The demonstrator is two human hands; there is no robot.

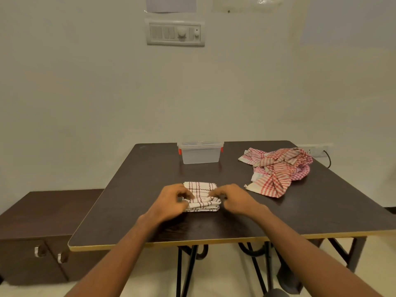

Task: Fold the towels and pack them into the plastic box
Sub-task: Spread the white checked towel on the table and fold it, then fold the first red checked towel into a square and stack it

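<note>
Both hands are pinching the checked towel (pixel 201 196) near the table (pixel 278 211) edge, left hand (pixel 171 200) and right hand (pixel 233 199) at either side, probably squaring the fold. Plastic box (pixel 200 153) sits lidded behind; red striped towels (pixel 278 170) wait crumpled.

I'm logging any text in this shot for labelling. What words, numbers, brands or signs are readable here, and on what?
No text can be read anywhere.
Paper sheet on the wall: cut off by the frame, any print too blurred to read.
Second sheet beside it: too blurred.
Switch panel: no legible marking.
Plastic box: no label visible.
Folded towel: checked pattern only.
</note>
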